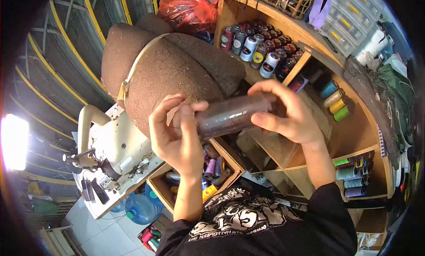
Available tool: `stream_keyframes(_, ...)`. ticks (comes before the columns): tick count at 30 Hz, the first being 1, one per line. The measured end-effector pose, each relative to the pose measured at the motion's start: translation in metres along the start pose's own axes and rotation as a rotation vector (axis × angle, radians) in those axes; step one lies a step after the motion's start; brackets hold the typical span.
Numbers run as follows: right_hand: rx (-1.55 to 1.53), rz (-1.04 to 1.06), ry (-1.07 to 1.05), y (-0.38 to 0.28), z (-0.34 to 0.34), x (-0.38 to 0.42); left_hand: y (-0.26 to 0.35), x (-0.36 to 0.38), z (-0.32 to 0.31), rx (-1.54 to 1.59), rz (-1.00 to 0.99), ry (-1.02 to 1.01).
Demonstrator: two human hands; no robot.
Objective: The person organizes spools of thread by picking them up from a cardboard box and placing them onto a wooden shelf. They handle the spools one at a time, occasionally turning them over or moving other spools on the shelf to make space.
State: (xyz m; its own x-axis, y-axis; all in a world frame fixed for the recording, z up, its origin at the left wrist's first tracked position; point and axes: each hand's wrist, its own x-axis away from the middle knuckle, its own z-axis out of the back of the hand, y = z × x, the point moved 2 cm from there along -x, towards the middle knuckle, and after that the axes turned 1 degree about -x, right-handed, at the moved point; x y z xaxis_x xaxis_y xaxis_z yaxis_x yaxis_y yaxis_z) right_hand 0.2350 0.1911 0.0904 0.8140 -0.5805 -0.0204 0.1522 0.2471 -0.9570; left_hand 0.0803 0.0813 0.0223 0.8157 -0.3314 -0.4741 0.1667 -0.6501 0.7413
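Held crosswise before my chest is a dark brown spool of thread (230, 116) in shiny clear plastic wrap. My right hand (283, 112) grips its right end, with the thumb in front and the fingers over the top. At the left end, my left hand (177, 132) has its fingers bent and pressed against the spool; what exactly the fingertips pinch is hidden. Below the hands, an open wooden drawer (237, 174) holds several spools, among them a purple spool (210, 168).
To the left stands a sewing machine (113, 134) on a white table. Behind it is a large brown fabric bundle (166, 79) tied with a strap. Wooden shelves (354, 136) on the right hold many thread spools (269, 63). Blue water bottles (144, 208) stand on the tiled floor.
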Motion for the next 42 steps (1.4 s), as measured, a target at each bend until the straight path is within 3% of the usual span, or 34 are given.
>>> stream_keyframes(1,0.126,0.215,0.030,-0.002,0.005,-0.001,-0.006,0.003,0.007,-0.084,-0.058,-0.055)
stream_keyframes(4,0.232,0.489,0.049,-0.004,0.017,0.001,0.001,0.006,0.009,-0.070,-0.025,-0.164)
stream_keyframes(6,0.290,0.682,-0.042,-0.006,0.028,0.000,0.008,0.006,0.006,0.118,0.183,-0.301)
stream_keyframes(8,0.373,0.770,-0.097,-0.002,0.028,0.000,0.009,0.007,0.007,0.254,0.390,-0.493)
stream_keyframes(11,0.433,0.744,-0.107,-0.012,0.021,-0.003,0.004,0.009,0.007,0.284,0.341,-0.465)
stream_keyframes(13,0.087,0.479,-0.035,-0.009,0.017,-0.003,-0.002,0.011,0.005,0.287,0.183,-0.449)
stream_keyframes(15,-0.059,0.237,0.033,-0.004,0.018,-0.002,-0.011,0.015,0.004,0.245,0.055,-0.487)
stream_keyframes(18,0.042,-0.089,-0.032,-0.011,0.026,-0.004,-0.019,0.025,0.000,0.177,0.053,-0.488)
stream_keyframes(20,0.093,0.053,0.025,-0.015,0.030,-0.009,-0.016,0.031,0.000,0.034,0.158,-0.494)
stream_keyframes(22,0.513,0.066,0.164,-0.027,0.044,-0.018,-0.009,0.040,0.004,-0.237,-0.078,-0.543)
stream_keyframes(24,1.065,0.258,0.343,-0.029,0.058,-0.037,-0.008,0.052,0.008,-0.252,-0.121,-0.659)
stream_keyframes(26,1.305,0.192,0.434,-0.014,0.074,-0.061,-0.019,0.072,0.013,-0.201,0.001,-0.779)
stream_keyframes(28,1.452,-0.016,0.390,-0.008,0.055,-0.073,-0.039,0.099,0.027,-0.189,0.185,-0.901)
stream_keyframes(31,1.484,-0.083,0.308,0.021,0.046,-0.085,-0.061,0.133,0.057,-0.186,0.505,-0.881)
stream_keyframes(35,1.438,-0.199,0.299,0.056,0.078,-0.103,-0.075,0.155,0.088,-0.299,0.556,-0.814)
stream_keyframes(40,1.645,-0.449,0.209,0.086,0.117,-0.136,-0.088,0.151,0.108,-0.388,0.609,-0.763)
stream_keyframes(42,1.719,-0.589,0.151,0.099,0.128,-0.148,-0.088,0.139,0.111,-0.473,0.505,-0.732)
